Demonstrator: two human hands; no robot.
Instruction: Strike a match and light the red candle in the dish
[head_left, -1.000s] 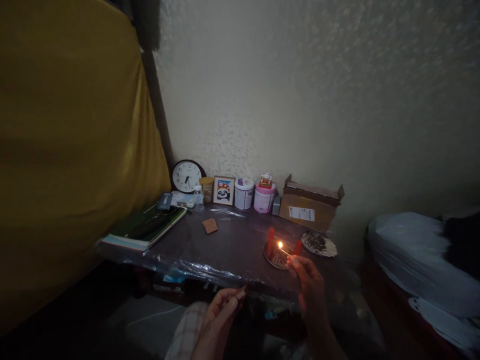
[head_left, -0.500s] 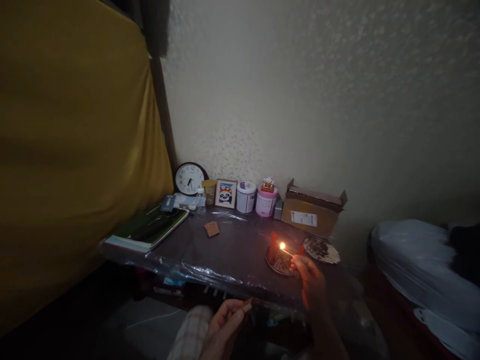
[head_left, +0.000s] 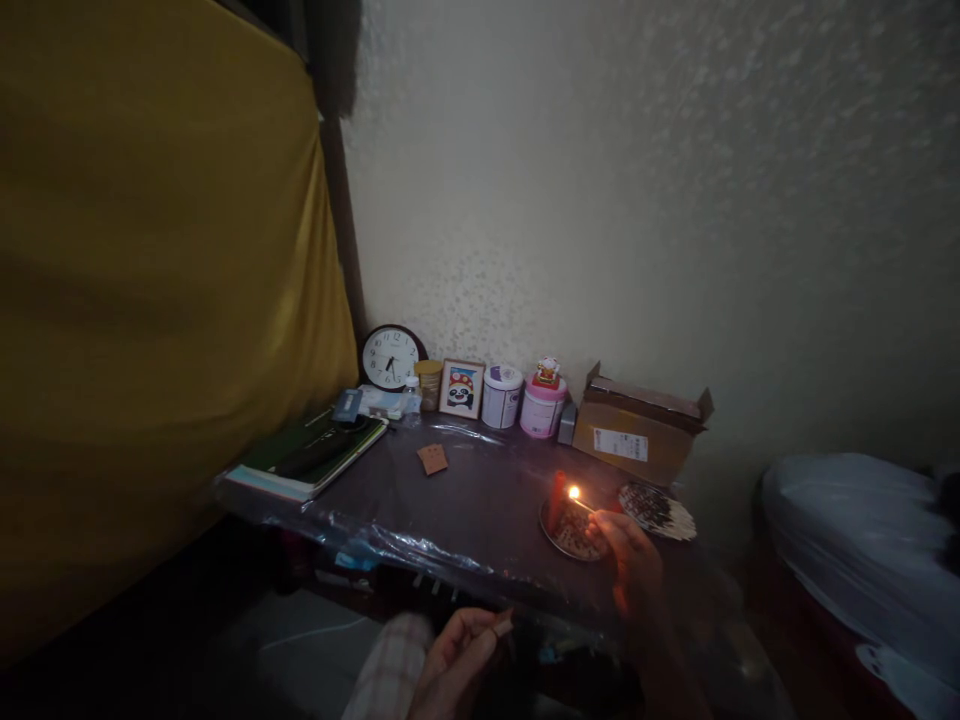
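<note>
My right hand pinches a wooden match that burns with a small bright flame. The flame is just right of the upper part of a red candle, which stands upright in a round dish. Brown bits cover the dish's bottom. Whether the candle's wick is lit I cannot tell. Low in front of the table edge, my left hand is closed on a small brown cardboard piece. Brown cardboard pieces lie mid-table. Right of the dish is a pile of matches, many with dark heads.
Plastic film covers the dark table. Along the wall stand a clock, a framed panda picture, a white tin, a pink tin and a cardboard box. Books lie left, beside a yellow curtain.
The view has shifted slightly, so the table things sit a little farther right. The burning match has come closer to the red candle. Both hands keep their hold.
</note>
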